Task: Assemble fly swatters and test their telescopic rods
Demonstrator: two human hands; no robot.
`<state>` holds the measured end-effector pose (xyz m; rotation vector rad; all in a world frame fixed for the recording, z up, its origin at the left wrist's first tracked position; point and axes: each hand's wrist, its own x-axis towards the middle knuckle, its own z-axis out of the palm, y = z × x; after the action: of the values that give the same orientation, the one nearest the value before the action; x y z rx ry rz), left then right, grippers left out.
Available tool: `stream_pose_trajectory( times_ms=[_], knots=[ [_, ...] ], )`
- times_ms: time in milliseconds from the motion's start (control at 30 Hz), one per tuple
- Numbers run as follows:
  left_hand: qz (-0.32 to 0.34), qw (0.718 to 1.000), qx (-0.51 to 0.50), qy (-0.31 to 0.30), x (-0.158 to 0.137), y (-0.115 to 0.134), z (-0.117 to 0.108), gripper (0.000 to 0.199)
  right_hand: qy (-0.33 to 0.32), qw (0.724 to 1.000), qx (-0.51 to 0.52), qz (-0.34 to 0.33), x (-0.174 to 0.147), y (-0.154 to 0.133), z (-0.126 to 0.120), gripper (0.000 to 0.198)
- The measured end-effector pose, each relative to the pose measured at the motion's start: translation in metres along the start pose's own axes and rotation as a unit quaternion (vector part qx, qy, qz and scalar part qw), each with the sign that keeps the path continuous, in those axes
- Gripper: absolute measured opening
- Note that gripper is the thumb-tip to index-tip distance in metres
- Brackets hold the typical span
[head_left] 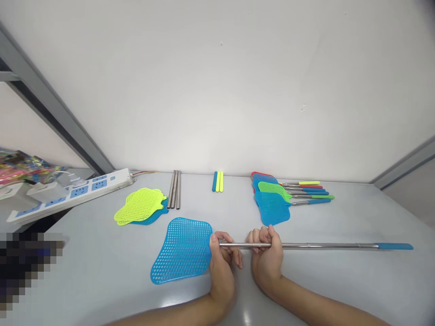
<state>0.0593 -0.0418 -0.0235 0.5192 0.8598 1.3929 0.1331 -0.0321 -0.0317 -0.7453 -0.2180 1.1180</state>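
A blue fly swatter (186,250) with a perforated head lies across both hands, its long metal rod drawn out to the right and ending in a blue grip (395,246). My left hand (222,260) pinches it where the head meets the rod; the joint itself is hidden by the thumb and fingers. Fingers of my right hand (268,251) are curled round the rod a short way to the right. Behind my right hand rests a pile of finished-looking swatters (273,208) in blue, green and red, with short rods and coloured grips pointing right.
Loose yellow swatter heads (141,204) overlap a blue head (149,221) at the left. Beside them lie several metal rods (174,190). Blue and yellow grips (219,181) sit near the wall. A power strip (78,192) with plugs runs along the table's left edge.
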Motion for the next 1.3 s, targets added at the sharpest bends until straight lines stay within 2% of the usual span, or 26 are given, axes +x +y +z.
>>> stream_pose_trajectory(
  times_ms=[200, 400, 633, 867, 1067, 1300],
  knots=[
    [0.012, 1.0, -0.002, 0.003, 0.001, 0.002, -0.001, 0.035, -0.024, 1.0, 0.008, 0.009, 0.0, 0.006, 0.005, 0.038],
    [0.023, 1.0, -0.009, 0.01, 0.005, 0.002, -0.002, 0.036, -0.007, 1.0, 0.003, 0.001, 0.0, 0.009, 0.012, 0.038],
    [0.028, 1.0, -0.008, 0.005, 0.007, 0.003, -0.001, 0.036, -0.046, 0.996, 0.004, 0.07, -0.007, 0.019, 0.021, 0.04],
    [0.012, 1.0, 0.028, 0.004, 0.004, 0.003, 0.0, 0.039, -0.044, 0.997, -0.007, 0.059, -0.006, 0.02, 0.019, 0.039],
    [-0.009, 0.997, 0.074, -0.016, 0.0, 0.006, 0.001, 0.041, -0.056, 0.994, 0.026, 0.092, -0.008, 0.016, 0.02, 0.038],
    [-0.055, 0.985, 0.144, -0.08, -0.006, 0.007, 0.001, 0.052, -0.066, 0.992, 0.029, 0.102, -0.01, 0.018, 0.018, 0.032]
  ],
)
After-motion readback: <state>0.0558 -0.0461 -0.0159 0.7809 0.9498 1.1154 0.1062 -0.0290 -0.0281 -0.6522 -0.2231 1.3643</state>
